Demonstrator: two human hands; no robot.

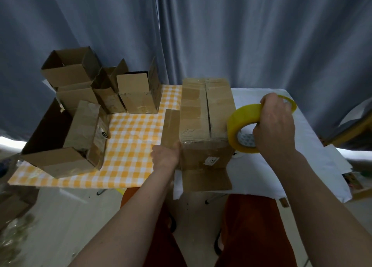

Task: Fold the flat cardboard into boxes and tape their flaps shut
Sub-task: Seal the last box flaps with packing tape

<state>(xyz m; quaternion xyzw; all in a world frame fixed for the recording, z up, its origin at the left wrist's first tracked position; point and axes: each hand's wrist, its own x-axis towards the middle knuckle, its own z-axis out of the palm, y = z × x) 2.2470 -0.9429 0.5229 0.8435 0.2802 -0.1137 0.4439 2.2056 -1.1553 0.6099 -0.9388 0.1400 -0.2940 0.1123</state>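
Note:
A brown cardboard box point(207, 113) stands in the middle of the table, its top flaps folded shut with a seam running down the middle. One flap sticks out on its left side and another lies flat toward me. My left hand point(166, 156) presses against the box's lower left corner by the side flap. My right hand point(274, 124) grips a large yellow roll of packing tape point(240, 126) just right of the box, close to its top right edge.
Several assembled, open-topped cardboard boxes point(104, 89) crowd the left and back of the orange-and-white checked tablecloth point(130, 146). A white cloth point(314, 146) covers the table's right part. Grey curtains hang behind. Scraps lie on the floor at the left.

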